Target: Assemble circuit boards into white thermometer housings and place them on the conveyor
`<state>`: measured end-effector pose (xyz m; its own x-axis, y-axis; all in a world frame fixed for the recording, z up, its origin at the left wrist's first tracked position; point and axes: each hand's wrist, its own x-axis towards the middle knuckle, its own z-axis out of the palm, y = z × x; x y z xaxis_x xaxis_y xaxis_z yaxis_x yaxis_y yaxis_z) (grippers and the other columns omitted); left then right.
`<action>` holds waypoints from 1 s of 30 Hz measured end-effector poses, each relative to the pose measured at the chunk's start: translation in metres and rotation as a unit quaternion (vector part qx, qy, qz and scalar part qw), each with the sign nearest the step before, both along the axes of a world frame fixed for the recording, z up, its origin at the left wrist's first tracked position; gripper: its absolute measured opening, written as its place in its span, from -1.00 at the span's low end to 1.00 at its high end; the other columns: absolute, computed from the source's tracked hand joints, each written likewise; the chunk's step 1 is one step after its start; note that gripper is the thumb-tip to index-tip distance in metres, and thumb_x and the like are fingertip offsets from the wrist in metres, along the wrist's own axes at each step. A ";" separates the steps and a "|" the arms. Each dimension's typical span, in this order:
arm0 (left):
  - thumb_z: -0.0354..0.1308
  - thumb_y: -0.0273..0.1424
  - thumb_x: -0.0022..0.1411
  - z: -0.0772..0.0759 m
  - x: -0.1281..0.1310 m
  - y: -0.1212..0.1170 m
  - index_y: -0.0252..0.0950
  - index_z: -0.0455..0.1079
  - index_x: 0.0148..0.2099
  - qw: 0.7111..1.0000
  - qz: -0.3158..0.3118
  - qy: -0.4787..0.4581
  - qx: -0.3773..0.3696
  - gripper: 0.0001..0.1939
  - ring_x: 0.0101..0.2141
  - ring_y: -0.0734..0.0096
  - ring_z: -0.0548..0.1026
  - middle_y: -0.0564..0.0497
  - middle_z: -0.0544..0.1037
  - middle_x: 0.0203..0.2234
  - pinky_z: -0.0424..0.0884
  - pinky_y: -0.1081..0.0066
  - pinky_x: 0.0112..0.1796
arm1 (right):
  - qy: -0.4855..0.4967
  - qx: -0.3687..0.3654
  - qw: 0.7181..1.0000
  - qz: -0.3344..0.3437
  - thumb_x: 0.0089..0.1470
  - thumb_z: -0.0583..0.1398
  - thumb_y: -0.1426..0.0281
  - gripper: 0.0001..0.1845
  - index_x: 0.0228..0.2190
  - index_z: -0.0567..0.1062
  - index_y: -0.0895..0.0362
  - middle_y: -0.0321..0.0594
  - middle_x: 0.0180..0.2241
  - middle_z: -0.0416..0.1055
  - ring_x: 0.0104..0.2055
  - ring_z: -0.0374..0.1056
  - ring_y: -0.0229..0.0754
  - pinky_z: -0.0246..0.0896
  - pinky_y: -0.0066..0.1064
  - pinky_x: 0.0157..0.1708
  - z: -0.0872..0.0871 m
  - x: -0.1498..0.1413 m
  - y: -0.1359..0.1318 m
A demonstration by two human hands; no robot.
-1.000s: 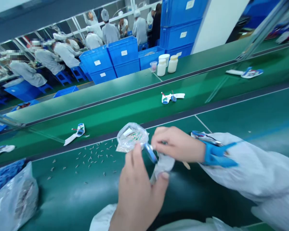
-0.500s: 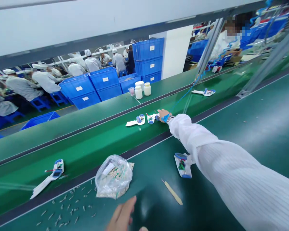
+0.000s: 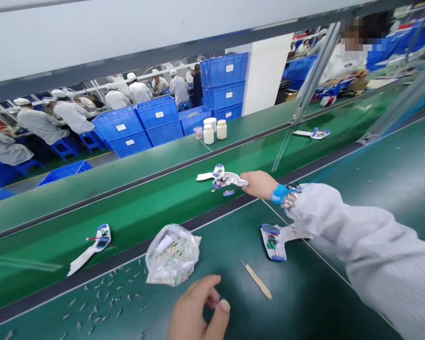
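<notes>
My right hand [image 3: 260,184] is closed on the handle end of a white handheld device shell [image 3: 233,178], held above the green belt. Red wire and small electronic parts hang from this opened shell. Just behind it, a similar shell [image 3: 205,176] lies on the belt, partly covered. My left hand [image 3: 200,309] is low in the middle with thumb and fingers apart, nothing in it. Near that hand are a clear plastic bag [image 3: 172,257] of small parts and a pointed tool with a pale wooden handle [image 3: 258,282]. Another opened shell [image 3: 274,241] with a green board lies below my right forearm.
More shells lie on the belt, at left [image 3: 92,250] and far right [image 3: 313,134]. Small metal pieces [image 3: 95,309] are scattered at lower left. White jars [image 3: 215,131] stand on the far ledge. A metal post [image 3: 317,71] rises at right; co-workers sit beyond blue crates [image 3: 223,89].
My right hand has lifted a device shell off the belt and drawn it nearer. My left hand has come further into view. The whole view has shifted slightly.
</notes>
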<state>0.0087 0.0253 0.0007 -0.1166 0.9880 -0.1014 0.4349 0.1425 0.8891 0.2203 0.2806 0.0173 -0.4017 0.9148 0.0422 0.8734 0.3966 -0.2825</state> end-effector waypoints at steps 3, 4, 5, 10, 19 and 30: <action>0.12 -0.15 0.21 0.009 0.013 0.013 -0.27 0.51 -0.12 0.974 0.064 -0.213 -0.043 -0.65 -0.40 0.34 0.54 -0.03 0.58 -0.44 0.41 0.39 -0.27 | 0.038 0.051 0.995 0.072 0.13 0.13 0.43 -0.87 -0.38 0.47 0.22 -0.16 -0.35 0.45 -0.27 0.37 -0.21 0.23 -0.39 -0.25 0.017 -0.017 -0.058; 0.15 -0.14 0.18 0.012 0.017 0.016 -0.30 0.50 -0.12 0.945 0.080 -0.310 -0.068 -0.64 -0.43 0.37 0.54 -0.03 0.59 -0.45 0.42 0.40 -0.29 | 0.056 0.066 0.991 0.098 0.11 0.12 0.46 -0.87 -0.37 0.47 0.21 -0.16 -0.35 0.46 -0.26 0.37 -0.21 0.20 -0.42 -0.26 0.023 -0.024 -0.075; 0.19 -0.15 0.16 0.016 0.019 0.018 -0.32 0.49 -0.12 0.906 0.101 -0.403 -0.082 -0.64 -0.45 0.38 0.55 -0.04 0.60 -0.46 0.42 0.42 -0.33 | 0.073 0.076 0.987 0.123 0.09 0.10 0.48 -0.86 -0.36 0.48 0.19 -0.17 -0.34 0.47 -0.26 0.37 -0.21 0.18 -0.44 -0.27 0.027 -0.029 -0.091; 0.26 -0.30 0.10 0.030 0.020 0.011 -0.39 0.52 -0.34 0.766 0.134 -0.627 -0.046 -0.79 -0.53 0.39 0.56 -0.12 0.62 -0.50 0.47 0.42 -0.39 | 0.168 0.182 0.935 0.254 0.06 0.04 0.51 -0.79 -0.35 0.48 0.15 -0.21 -0.41 0.47 -0.38 0.34 -0.24 0.12 -0.46 -0.40 0.030 -0.047 -0.141; 0.39 -0.34 -0.02 0.030 0.014 -0.003 -0.29 0.50 -0.23 0.757 0.223 -0.607 0.094 -0.72 -0.38 0.37 0.57 -0.02 0.61 -0.33 0.49 0.40 -0.35 | 0.302 0.042 0.939 0.160 0.11 0.02 0.52 -0.76 -0.20 0.42 0.16 -0.16 -0.29 0.45 -0.21 0.38 -0.17 0.27 -0.40 -0.24 0.015 -0.069 -0.187; 0.48 -0.37 -0.18 0.028 0.002 -0.020 -0.24 0.53 -0.23 0.835 0.315 -0.414 0.176 -0.61 -0.51 0.53 0.51 0.05 0.59 -0.44 0.41 0.61 -0.53 | 0.468 -0.183 0.853 0.137 0.06 0.13 0.38 -0.76 -0.19 0.42 0.15 -0.13 -0.21 0.39 -0.15 0.35 -0.18 0.27 -0.33 -0.13 0.026 -0.081 -0.205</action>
